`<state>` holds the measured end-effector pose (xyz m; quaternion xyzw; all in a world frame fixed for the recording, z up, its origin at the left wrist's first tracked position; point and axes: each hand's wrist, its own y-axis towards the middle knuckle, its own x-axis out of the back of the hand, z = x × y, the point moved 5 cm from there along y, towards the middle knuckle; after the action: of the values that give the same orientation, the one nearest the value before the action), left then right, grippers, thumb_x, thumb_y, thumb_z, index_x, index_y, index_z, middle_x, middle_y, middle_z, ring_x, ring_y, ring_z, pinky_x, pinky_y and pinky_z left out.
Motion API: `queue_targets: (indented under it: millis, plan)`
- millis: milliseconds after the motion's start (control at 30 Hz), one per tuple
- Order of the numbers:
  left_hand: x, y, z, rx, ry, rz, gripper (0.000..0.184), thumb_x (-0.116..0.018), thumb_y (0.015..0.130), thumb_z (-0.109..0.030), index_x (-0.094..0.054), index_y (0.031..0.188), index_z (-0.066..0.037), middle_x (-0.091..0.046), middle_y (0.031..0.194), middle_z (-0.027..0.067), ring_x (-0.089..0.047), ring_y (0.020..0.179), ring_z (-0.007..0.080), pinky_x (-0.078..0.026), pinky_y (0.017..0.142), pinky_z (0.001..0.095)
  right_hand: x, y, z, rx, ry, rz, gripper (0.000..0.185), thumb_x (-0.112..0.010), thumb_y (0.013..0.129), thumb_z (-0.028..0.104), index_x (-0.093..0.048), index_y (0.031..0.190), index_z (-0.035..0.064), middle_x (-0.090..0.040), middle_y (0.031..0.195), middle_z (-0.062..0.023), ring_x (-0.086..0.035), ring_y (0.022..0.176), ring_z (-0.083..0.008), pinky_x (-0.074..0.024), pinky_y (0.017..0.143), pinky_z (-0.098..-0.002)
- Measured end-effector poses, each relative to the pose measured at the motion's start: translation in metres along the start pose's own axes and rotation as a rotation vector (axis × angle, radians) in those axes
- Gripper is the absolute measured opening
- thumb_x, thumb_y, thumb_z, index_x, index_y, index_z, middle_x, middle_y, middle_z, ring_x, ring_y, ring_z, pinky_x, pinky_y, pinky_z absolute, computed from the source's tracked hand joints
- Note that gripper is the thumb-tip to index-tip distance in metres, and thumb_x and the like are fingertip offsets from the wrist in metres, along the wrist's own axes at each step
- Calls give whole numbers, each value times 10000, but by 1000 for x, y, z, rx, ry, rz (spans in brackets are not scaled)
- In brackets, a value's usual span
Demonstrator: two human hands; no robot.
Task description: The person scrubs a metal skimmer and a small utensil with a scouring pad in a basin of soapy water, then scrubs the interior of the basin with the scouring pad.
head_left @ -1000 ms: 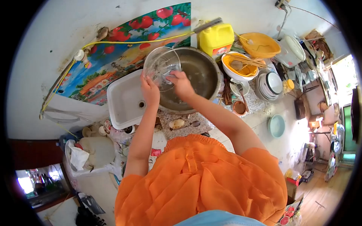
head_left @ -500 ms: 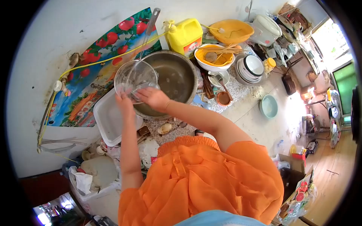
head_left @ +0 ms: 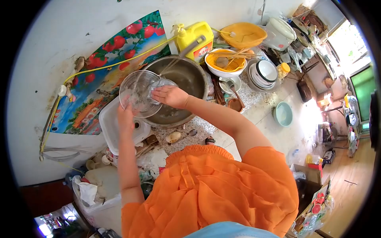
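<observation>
A round wire skimmer [head_left: 137, 85] is tilted over the left side of a large metal basin [head_left: 203, 71] that holds cloudy water. Its long handle [head_left: 186, 50] points to the upper right. At the near left rim, my left hand [head_left: 126, 116] is closed on the skimmer. My right hand [head_left: 171, 97] presses a crumpled, see-through plastic film [head_left: 158, 85] against the right part of the mesh, its fingers bent over the film. Under the left hand, a white rectangular basin [head_left: 108, 127] with a drain hole is partly covered.
A yellow jug [head_left: 198, 33] stands behind the basin. To the right are a white bowl [head_left: 224, 73] with a yellow basket and chopsticks, stacked bowls [head_left: 265, 71] and a brown cup [head_left: 236, 104]. A pale lump [head_left: 173, 137] and a spoon [head_left: 192, 132] lie at the counter's front.
The skimmer has turned clockwise, its handle swinging from upright toward the right. My right hand has moved right and down with the film, and my left hand has shifted slightly left and lower.
</observation>
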<state>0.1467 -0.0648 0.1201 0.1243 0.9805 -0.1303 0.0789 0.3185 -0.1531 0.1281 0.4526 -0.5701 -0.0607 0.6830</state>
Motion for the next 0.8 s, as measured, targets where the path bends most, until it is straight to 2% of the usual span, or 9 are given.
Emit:
queue_targets:
  millis: [133,200,267,333,433,533,633,733,800]
  plan:
    - [-25,-25,25,-131,-390,-315,397,-398,855,10,-354,1247,-37,-530,1088,161,-602,847,255,-541,706,359,4,21,10,-61,27,9,293,-517,706,144,-590,973,48,-583,1043,-77,-549,985,-219,-457,809,-320]
    - [-22,-20,19,-74,-233,-136,423,-396,842,28,-344,1255,-48,-523,1093,172,-599,858,264,-539,710,363,10,20,17,-60,42,-62,298,-515,709,143,-586,982,44,-583,1048,-80,-548,987,-225,-455,813,-320]
    - [-13,-20,15,25,-88,23,445,-396,828,44,-342,1258,-56,-515,1098,178,-598,855,269,-536,704,360,-5,4,2,-43,22,68,318,-515,709,147,-579,1005,49,-561,1105,-75,-537,1010,-220,-444,841,-324]
    - [-7,-13,0,131,67,181,462,-396,813,57,-348,1256,-61,-506,1103,180,-599,840,270,-534,689,350,7,3,-12,86,-35,16,329,-516,708,149,-577,1016,54,-552,1120,-72,-526,1034,-215,-437,854,-321]
    - [-6,-10,0,69,-114,25,474,-397,802,66,-352,1255,-65,-509,1104,179,-600,831,274,-531,672,346,9,18,-2,-59,-26,36,343,-514,708,150,-574,1030,49,-551,1124,-74,-514,1055,-217,-429,872,-321]
    - [-28,-28,19,-236,-340,-224,476,-401,796,66,-353,1253,-59,-528,1080,174,-603,825,270,-527,676,359,8,30,26,-111,150,-14,351,-516,704,147,-573,1034,40,-550,1127,-79,-510,1058,-227,-421,889,-326]
    - [-19,-16,24,-51,-117,-24,494,-400,793,66,-339,1266,-61,-522,1098,172,-597,866,258,-526,681,358,-19,12,12,-161,148,181,424,-504,721,120,-513,1133,19,-495,1206,-103,-459,1125,-247,-372,949,-334]
    - [-21,-17,23,127,-70,-47,509,-395,791,63,-326,1278,-67,-513,1110,164,-586,906,247,-531,656,337,-25,14,0,-197,147,463,511,-498,746,107,-412,1240,12,-360,1325,-121,-340,1226,-271,-312,1003,-350]
    - [-16,-10,18,56,2,-3,515,-392,792,64,-315,1283,-67,-516,1108,164,-594,894,251,-533,640,328,-32,21,0,-247,280,591,561,-502,764,111,-346,1293,11,-267,1386,-126,-251,1279,-288,-280,1028,-360]
